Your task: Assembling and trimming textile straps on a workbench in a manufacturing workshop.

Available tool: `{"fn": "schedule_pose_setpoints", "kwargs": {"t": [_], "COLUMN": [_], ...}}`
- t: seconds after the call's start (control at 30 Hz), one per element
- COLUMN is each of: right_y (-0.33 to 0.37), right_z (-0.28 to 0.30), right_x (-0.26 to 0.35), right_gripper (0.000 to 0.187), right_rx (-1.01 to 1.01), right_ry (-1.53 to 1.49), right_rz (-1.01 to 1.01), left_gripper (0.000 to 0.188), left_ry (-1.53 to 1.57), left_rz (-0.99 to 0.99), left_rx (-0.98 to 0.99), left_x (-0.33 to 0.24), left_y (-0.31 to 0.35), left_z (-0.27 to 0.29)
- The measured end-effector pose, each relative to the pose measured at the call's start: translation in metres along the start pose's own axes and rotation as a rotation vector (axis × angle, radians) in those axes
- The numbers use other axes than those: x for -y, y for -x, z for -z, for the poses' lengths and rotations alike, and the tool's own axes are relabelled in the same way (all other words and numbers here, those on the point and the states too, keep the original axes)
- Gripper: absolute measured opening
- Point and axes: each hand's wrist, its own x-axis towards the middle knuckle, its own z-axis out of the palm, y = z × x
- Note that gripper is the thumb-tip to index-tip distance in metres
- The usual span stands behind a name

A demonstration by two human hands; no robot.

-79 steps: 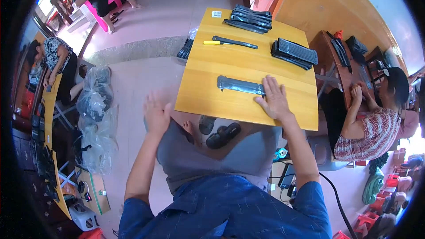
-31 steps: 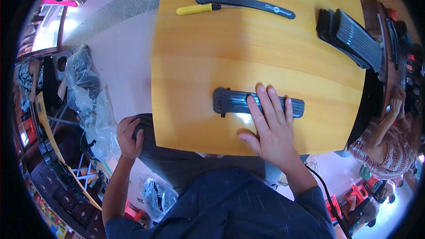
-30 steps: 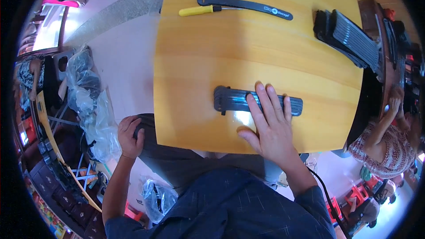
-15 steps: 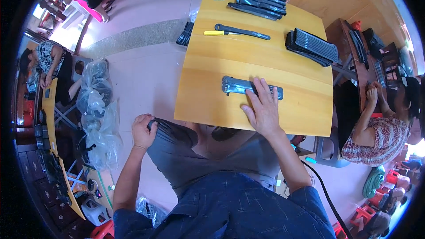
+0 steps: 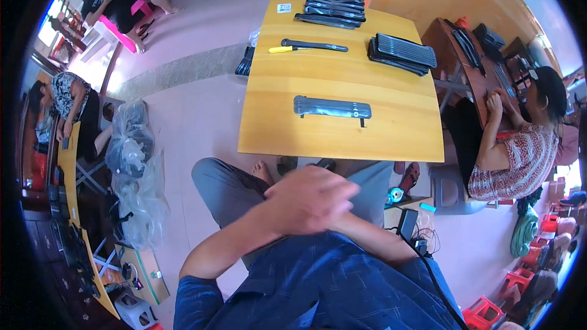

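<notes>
Above my lap, my left hand (image 5: 299, 201) and my right hand (image 5: 335, 219) are together, smeared by motion, in front of the table's near edge. The left one crosses over the right and hides most of it. How their fingers are bent does not show, and no object is visible in them. The nearest thing on the wooden table (image 5: 275, 134) is a flat bundle of dark straps (image 5: 333, 108) with rounded ends, lying crosswise with two small dark tabs below it. Neither hand touches it.
Farther back lie a yellow-handled tool (image 5: 281, 50), a single dark strap (image 5: 318, 46), a strap pile (image 5: 333, 9) and a stack of dark ribbed pieces (image 5: 403, 52). A seated person (image 5: 513, 153) works at the right. Plastic-wrapped bags (image 5: 131, 146) stand on the left floor. A black cable (image 5: 428, 275) passes my right arm.
My right hand has left the strap bundle and drawn back over my lap. My left hand has risen from my knee to meet it. The view has shifted slightly.
</notes>
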Motion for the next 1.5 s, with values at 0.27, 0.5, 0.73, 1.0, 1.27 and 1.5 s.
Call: {"fn": "schedule_pose_setpoints", "kwargs": {"t": [0.27,0.5,0.73,1.0,1.27,1.5], "right_y": [-0.016,-0.010,0.003,0.011,0.018,0.025], "right_z": [-0.059,-0.067,-0.068,-0.066,-0.058,-0.054], "right_x": [0.081,0.079,0.069,0.060,0.055,0.047], "right_gripper": [0.036,0.036,0.036,0.035,0.035,0.035], "right_rx": [0.751,0.720,0.676,0.626,0.552,0.494], "right_ry": [-0.185,-0.166,-0.147,-0.119,-0.092,-0.073], "right_rz": [-0.691,-0.706,-0.746,-0.784,-0.803,-0.835], "left_gripper": [0.018,0.015,0.017,0.018,0.018,0.023], "left_ry": [0.024,-0.008,-0.003,-0.033,-0.031,-0.036], "left_rz": [-0.302,-0.348,-0.284,-0.317,-0.297,-0.254], "left_rx": [0.348,0.469,0.476,0.422,0.472,0.512], "left_x": [-0.057,-0.066,-0.055,-0.059,-0.061,-0.061], "left_y": [-0.030,-0.014,0.023,0.017,0.016,0.017], "left_z": [-0.106,-0.116,-0.121,-0.121,-0.127,-0.127]}}
